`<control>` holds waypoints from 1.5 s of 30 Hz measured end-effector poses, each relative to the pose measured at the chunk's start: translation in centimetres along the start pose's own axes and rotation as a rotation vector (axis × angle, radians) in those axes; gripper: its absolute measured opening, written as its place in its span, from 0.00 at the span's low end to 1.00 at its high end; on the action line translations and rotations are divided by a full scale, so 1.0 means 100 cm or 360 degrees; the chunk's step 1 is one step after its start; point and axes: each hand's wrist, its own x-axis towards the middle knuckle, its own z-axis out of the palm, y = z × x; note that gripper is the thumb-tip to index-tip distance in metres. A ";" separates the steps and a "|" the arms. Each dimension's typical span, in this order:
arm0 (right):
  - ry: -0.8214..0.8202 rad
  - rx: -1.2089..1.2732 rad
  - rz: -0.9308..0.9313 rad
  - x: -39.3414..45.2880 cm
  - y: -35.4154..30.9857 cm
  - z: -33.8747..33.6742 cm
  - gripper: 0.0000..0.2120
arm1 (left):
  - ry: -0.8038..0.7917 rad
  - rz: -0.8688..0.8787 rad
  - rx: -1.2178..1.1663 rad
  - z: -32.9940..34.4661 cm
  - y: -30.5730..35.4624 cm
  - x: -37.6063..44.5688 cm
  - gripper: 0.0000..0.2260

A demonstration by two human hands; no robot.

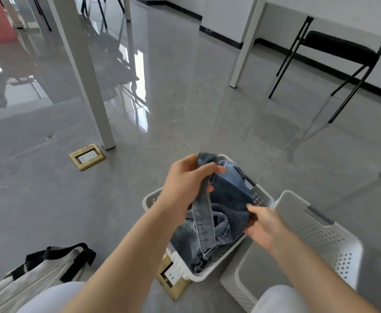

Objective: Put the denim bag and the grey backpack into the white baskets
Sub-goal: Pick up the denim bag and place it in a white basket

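The denim bag (228, 199) lies crumpled inside a white basket (265, 196) on the floor in front of me. My left hand (185, 186) is closed on the bag's denim strap, which hangs down from my fist. My right hand (264, 224) pinches the dark blue cloth at the bag's right side. A second white basket (316, 236) stands just to the right, with nothing showing in it. The grey backpack (33, 279), pale with black straps, lies on the floor at the lower left, apart from both hands.
Two brass floor sockets are set in the grey tiles: one (87, 156) by a white table leg (90, 86), one (173, 279) partly under the left basket. A black folding chair (338, 48) stands at the far right under a white table. My knees show at the bottom edge.
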 end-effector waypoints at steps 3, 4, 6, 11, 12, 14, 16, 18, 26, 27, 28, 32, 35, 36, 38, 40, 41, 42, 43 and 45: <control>-0.0150 -0.0218 0.0058 -0.013 -0.003 0.009 0.13 | -0.0069 0.0289 0.0266 0.030 0.019 -0.003 0.05; -0.0252 -0.0319 0.0084 -0.019 -0.009 0.012 0.19 | -0.0078 0.0369 0.0316 0.036 0.025 -0.003 0.05; -0.0506 -0.0485 0.0111 -0.029 -0.029 0.017 0.32 | -0.0086 0.0532 0.0439 0.046 0.034 -0.005 0.06; -0.0767 -0.0293 0.0039 -0.046 -0.078 0.030 0.40 | -0.0276 0.0907 0.1158 0.067 0.008 -0.028 0.06; -0.0764 -0.0315 0.0030 -0.044 -0.084 0.029 0.41 | -0.0304 0.0923 0.1275 0.064 -0.003 -0.034 0.07; -0.0763 -0.0359 0.0052 -0.037 -0.087 0.029 0.35 | -0.0320 0.0852 0.1414 0.049 -0.022 -0.036 0.10; -0.0738 -0.0351 0.0111 -0.031 -0.086 0.035 0.28 | -0.0451 0.0701 0.1374 0.036 -0.036 -0.038 0.13; -0.0664 -0.0394 0.0050 -0.039 -0.085 0.036 0.13 | -0.0577 0.0653 0.1452 0.034 -0.035 -0.045 0.15; -0.0713 -0.0510 -0.0223 -0.044 -0.086 0.051 0.11 | 0.0641 0.0338 0.1171 -0.022 -0.043 0.018 0.16; -0.0757 -0.0575 -0.0261 -0.045 -0.084 0.049 0.10 | 0.0426 0.0225 0.1242 -0.026 -0.045 0.026 0.24; -0.0788 -0.0616 -0.0279 -0.046 -0.081 0.046 0.10 | 0.0209 0.0096 0.1246 -0.028 -0.047 0.034 0.31; -0.0767 -0.0876 -0.0286 -0.045 -0.069 0.029 0.11 | -0.0093 0.0049 0.1534 -0.021 -0.055 0.041 0.12; -0.0473 -0.1515 -0.0471 -0.029 -0.065 0.012 0.11 | 0.0023 0.0160 0.1503 -0.019 -0.059 0.034 0.17; -0.0295 -0.1708 -0.0642 -0.022 -0.068 0.007 0.12 | 0.0038 0.0213 0.1424 -0.018 -0.060 0.034 0.16; 0.0065 -0.1877 -0.1069 -0.014 -0.078 0.006 0.18 | 0.0058 0.0283 0.1344 -0.015 -0.055 0.032 0.13; 0.0134 -0.1919 -0.1411 -0.012 -0.087 0.018 0.28 | 0.0031 0.0341 0.1320 -0.011 -0.049 0.030 0.16; 0.0027 -0.2053 -0.1516 -0.010 -0.090 0.026 0.35 | 0.0022 0.0363 0.1327 -0.008 -0.044 0.029 0.16; -0.0135 -0.2286 -0.1521 -0.010 -0.093 0.036 0.41 | 0.0010 0.0383 0.1326 -0.005 -0.039 0.028 0.16; -0.0288 -0.2559 -0.1395 -0.008 -0.095 0.044 0.45 | -0.0009 0.0405 0.1327 -0.003 -0.033 0.027 0.14; -0.0554 -0.2976 -0.1104 0.000 -0.098 0.056 0.40 | -0.0044 0.0464 0.1347 -0.001 -0.018 0.027 0.13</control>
